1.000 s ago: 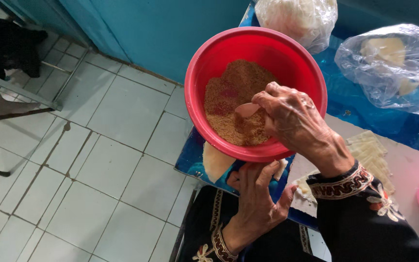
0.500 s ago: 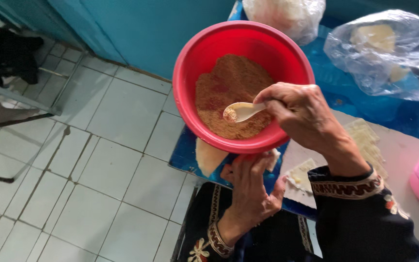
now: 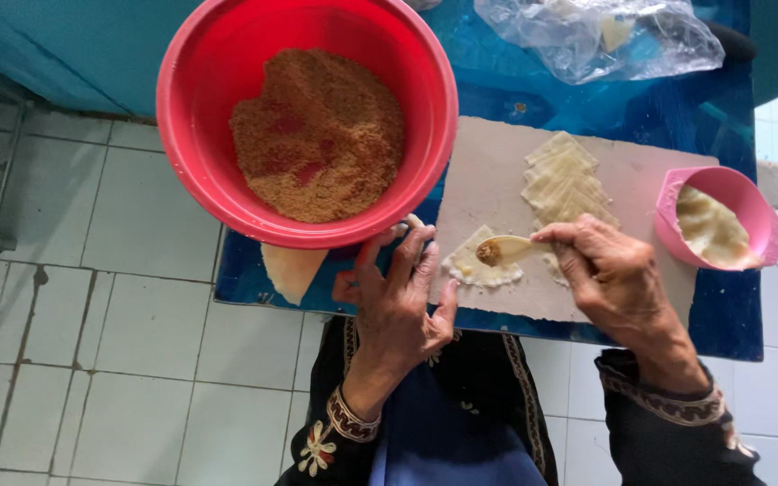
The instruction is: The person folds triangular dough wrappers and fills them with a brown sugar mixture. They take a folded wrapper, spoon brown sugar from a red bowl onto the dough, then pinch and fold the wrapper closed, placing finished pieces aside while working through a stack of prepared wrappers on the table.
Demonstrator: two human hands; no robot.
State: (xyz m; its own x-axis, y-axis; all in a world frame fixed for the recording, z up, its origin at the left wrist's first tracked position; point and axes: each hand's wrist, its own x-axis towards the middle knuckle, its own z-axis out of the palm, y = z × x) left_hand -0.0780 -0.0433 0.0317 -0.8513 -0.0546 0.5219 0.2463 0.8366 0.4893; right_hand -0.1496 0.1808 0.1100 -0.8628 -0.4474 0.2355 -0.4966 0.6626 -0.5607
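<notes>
Your left hand [image 3: 398, 301] is under the near edge of the red bowl [image 3: 227, 171], fingers [image 3: 411, 261] spread and pressed up against its underside, propping it tilted toward you; not a wrap-around grip, more a cupped support. The bowl holds brown crumbly filling [image 3: 321, 130], heaped toward the far side. Your right hand [image 3: 610, 274] is pinched shut on the handle of a pale spoon [image 3: 506, 249], whose scoop carries a small lump of the same brown filling. The spoon sits right over a small round dough wrapper [image 3: 474, 265] lying flat on the beige board [image 3: 488, 171], just right of your left fingertips. Beyond the wrapper, a stack of more wrappers [image 3: 565, 180] is on the same board. A pink cup [image 3: 722, 220] with pale paste inside stands at the board's right end, just beside your right hand. The board lies on a blue tabletop [image 3: 668, 108]. A clear plastic bag [image 3: 605, 36] with pale lumps sits at the far edge. White floor tiles [image 3: 92, 315] to the left.
</notes>
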